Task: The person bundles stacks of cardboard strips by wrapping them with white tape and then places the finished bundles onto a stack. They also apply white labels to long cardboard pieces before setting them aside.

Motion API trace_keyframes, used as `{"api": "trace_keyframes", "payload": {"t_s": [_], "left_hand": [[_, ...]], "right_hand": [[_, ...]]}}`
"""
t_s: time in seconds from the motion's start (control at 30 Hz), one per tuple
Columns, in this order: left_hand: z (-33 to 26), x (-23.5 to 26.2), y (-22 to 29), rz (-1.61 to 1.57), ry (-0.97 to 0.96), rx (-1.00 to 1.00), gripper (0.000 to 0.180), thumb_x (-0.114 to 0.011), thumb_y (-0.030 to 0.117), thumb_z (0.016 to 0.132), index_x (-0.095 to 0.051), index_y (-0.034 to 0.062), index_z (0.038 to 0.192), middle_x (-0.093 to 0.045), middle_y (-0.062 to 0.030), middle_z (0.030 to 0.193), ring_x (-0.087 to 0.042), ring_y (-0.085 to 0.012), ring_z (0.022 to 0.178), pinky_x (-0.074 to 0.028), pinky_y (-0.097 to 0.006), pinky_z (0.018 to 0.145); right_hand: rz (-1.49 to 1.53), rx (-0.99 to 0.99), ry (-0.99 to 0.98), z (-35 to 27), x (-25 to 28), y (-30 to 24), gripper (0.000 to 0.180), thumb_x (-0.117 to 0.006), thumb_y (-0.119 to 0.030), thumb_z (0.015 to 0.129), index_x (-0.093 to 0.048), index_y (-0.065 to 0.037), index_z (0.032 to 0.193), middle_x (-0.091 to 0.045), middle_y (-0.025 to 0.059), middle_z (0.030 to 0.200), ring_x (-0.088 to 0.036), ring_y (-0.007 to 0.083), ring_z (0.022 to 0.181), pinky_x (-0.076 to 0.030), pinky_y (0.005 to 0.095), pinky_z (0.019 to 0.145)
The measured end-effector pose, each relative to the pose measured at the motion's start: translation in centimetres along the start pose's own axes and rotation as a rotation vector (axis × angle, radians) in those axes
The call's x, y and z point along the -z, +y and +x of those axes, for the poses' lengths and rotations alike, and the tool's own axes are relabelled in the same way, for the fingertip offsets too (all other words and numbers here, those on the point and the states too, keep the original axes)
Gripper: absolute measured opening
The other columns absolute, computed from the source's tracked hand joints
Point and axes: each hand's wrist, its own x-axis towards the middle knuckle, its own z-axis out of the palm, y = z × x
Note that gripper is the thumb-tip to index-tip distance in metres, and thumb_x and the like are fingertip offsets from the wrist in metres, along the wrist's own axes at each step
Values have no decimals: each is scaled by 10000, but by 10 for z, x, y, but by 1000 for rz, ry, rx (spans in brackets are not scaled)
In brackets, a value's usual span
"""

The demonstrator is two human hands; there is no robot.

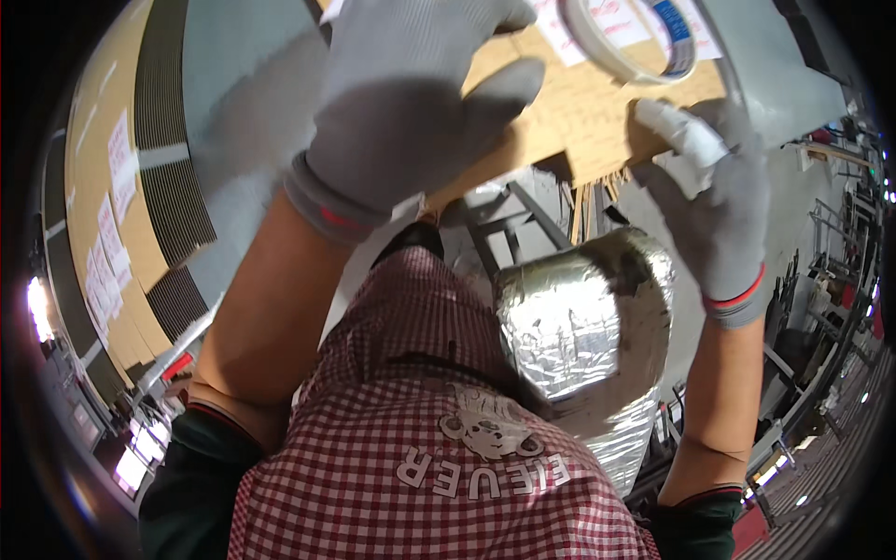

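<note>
My left hand (401, 112), in a grey knit glove, is over the left part of a brown cardboard piece (597, 121). Its thumb stands apart from the finger above; the other fingertips are cut off by the top edge. At the cardboard's right side is my right hand (719, 205), gloved in grey, with thumb and forefinger apart. White material (686, 135), perhaps tape, lies around its forefinger. A roll of clear tape (583, 42) with a blue-printed core rests on the cardboard, beside white paper slips (611, 21) with red writing.
On the left is a stack of corrugated cardboard (173, 177) with paper slips on top. A grey tabletop (243, 103) lies between it and my left hand. Below the cardboard piece stands a bulky form wrapped in silver foil (569, 327), near a dark metal frame (523, 224).
</note>
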Motion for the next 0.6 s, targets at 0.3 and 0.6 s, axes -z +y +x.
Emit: {"api": "trace_keyframes", "payload": {"t_s": [0.3, 0.6], "left_hand": [[-4, 13, 11, -115, -5, 54, 307, -630, 214, 780, -653, -18, 979, -596, -212, 1088, -544, -355, 1061, -434, -424, 940], [-7, -6, -7, 32, 36, -2, 317, -647, 202, 780, -653, -26, 999, -597, -216, 1097, -539, -375, 1075, -422, -425, 960]], "right_hand": [[371, -44, -63, -2, -6, 6, 380, -713, 92, 772, -646, 36, 1142, -546, 36, 995, -625, 114, 866, -456, 196, 670], [397, -57, -19, -8, -11, 6, 398, -776, 56, 714, -675, 10, 1096, -634, 106, 1093, -647, 183, 960, -531, 271, 814]]}}
